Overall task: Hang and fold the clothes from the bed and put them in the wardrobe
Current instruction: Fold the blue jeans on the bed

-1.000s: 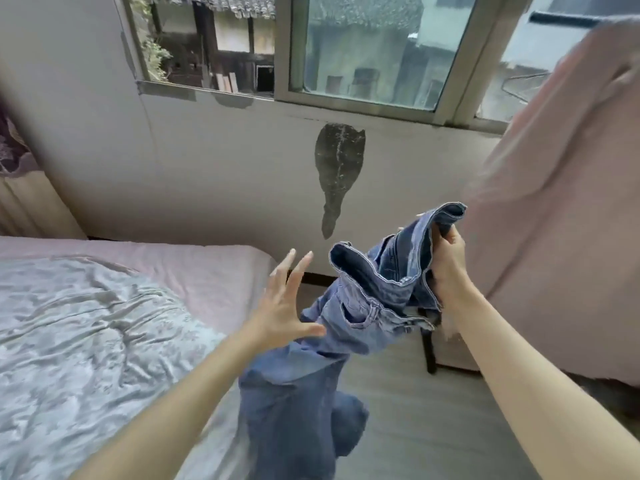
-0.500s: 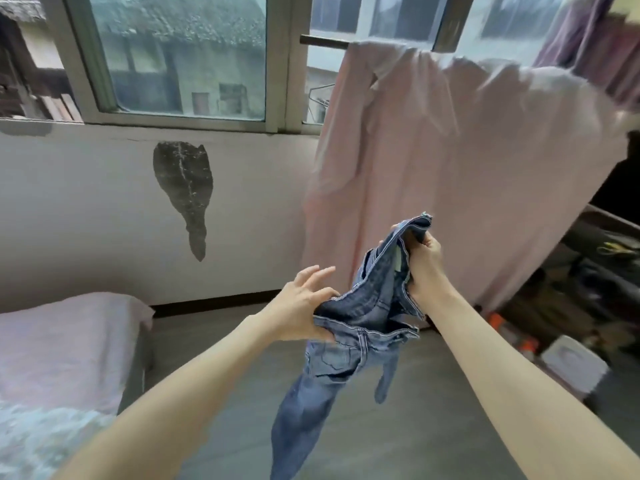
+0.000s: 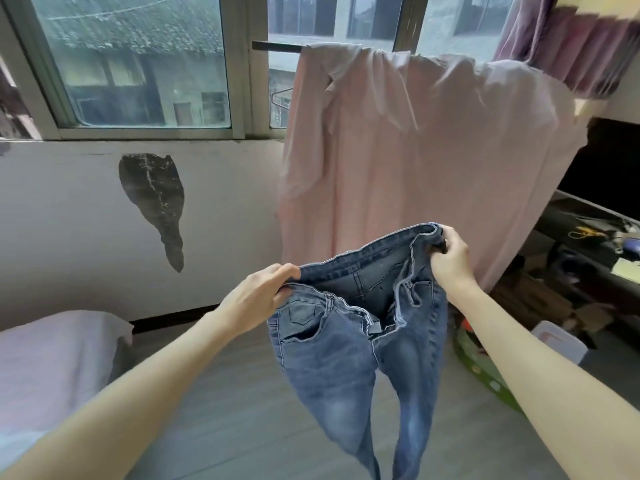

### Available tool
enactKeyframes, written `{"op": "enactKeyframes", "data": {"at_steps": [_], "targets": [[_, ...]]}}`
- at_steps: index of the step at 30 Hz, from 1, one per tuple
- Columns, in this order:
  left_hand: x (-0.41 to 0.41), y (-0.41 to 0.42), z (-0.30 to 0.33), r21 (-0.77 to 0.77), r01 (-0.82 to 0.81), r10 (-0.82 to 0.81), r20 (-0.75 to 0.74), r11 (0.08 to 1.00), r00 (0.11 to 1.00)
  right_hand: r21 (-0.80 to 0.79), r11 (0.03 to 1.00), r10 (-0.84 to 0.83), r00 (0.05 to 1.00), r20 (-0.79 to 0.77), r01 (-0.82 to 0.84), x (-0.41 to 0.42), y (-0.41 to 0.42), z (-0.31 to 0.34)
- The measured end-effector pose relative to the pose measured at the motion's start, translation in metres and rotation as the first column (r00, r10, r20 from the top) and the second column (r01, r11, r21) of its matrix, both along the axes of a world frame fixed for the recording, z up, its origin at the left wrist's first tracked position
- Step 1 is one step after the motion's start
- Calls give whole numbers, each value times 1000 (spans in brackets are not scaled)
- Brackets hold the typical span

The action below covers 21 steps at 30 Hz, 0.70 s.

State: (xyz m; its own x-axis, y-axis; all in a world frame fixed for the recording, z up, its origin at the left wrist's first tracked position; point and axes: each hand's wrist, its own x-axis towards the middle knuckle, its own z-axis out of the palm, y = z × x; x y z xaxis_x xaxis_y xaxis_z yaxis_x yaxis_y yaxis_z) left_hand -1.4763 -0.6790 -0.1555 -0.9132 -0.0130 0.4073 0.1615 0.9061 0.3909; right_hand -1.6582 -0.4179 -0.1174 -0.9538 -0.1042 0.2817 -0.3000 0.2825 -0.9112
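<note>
Two bare hands hold a pair of blue denim jeans (image 3: pixel 349 344) up in the air over the grey plank floor (image 3: pixel 221 420), clear of the bed. In the head view the left hand (image 3: pixel 258 299) pinches one end of the waistband with fingers clenched on the cloth, and the right hand (image 3: pixel 450 258) grips the other end, fingers curled tight around a bunched fold. Between them the waistband is stretched open, the right end higher than the left. The fly hangs undone, with a stitched front pocket below the left hand. Both legs dangle straight down, faded paler along the thighs, and run out past the bottom edge of the picture.

Behind the jeans a thin, soft pink sheet (image 3: pixel 408 161) drapes in loose folds over a dark horizontal bar (image 3: pixel 277 46) in front of the window (image 3: pixel 138 64). At the left edge, the rounded corner of the bed (image 3: pixel 62 355) shows under a smooth pink cover. On the pale wall (image 3: pixel 69 220) is a dark, rough, teardrop-shaped patch (image 3: pixel 152 199) of bare plaster
</note>
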Motion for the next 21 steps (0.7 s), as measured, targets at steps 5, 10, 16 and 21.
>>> {"op": "enactKeyframes", "data": {"at_steps": [5, 10, 16, 21], "targets": [[7, -14, 17, -45, -29, 31, 53, 999, 998, 158, 982, 129, 981, -145, -106, 9, 11, -3], [25, -32, 20, -102, -55, 63, 82, 993, 995, 421, 888, 282, 941, -186, -183, 31, 2, -4], [53, -53, 24, -171, -40, 58, 102, 984, 993, 675, 731, 172, 984, -39, -100, 44, -13, -16], [75, -73, 33, -297, -133, 140, 2, 946, 990, 309, 923, 217, 974, 72, -228, 64, -47, -21]]}}
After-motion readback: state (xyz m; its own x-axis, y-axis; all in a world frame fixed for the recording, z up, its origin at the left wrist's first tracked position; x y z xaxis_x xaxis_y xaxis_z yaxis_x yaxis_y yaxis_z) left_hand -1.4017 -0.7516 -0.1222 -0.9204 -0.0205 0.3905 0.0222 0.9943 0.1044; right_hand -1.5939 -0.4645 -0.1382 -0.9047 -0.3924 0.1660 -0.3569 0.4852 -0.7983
